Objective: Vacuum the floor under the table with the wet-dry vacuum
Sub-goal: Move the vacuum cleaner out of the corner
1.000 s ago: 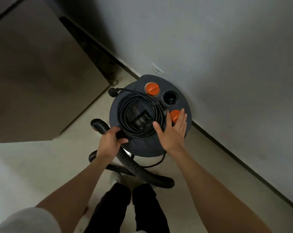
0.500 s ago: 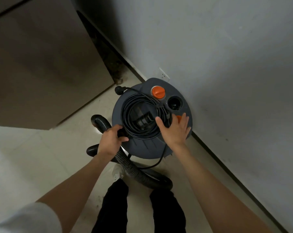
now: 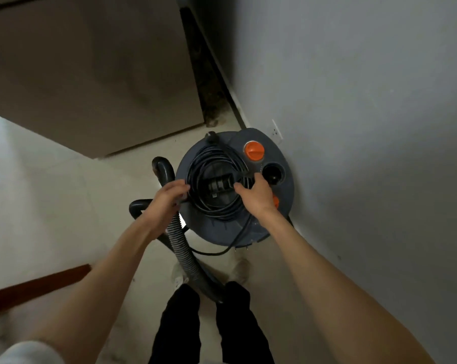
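The wet-dry vacuum [image 3: 222, 232] stands on the floor against the wall, seen from above, with a dark grey lid and an orange knob [image 3: 254, 151]. A black power cord [image 3: 216, 214] lies coiled on the lid, its plug [image 3: 213, 136] at the far edge. My left hand [image 3: 167, 199] is closed on the left side of the coil at the lid's rim. My right hand [image 3: 257, 197] pinches the coil's right side between thumb and fingers. The ribbed black hose [image 3: 185, 253] runs from under my left hand down to my feet.
A grey wall [image 3: 366, 127] with a white outlet [image 3: 276, 131] is tight against the vacuum's right side. A brown cabinet front [image 3: 90, 74] fills the upper left. A dark red-brown strip [image 3: 38, 285] crosses the pale floor at the lower left. My legs [image 3: 209, 324] straddle the hose.
My right hand slid from flat on the lid, over the orange button, onto the cord coil and closed on it. My left hand shifted up onto the coil's left side. The view tilted.
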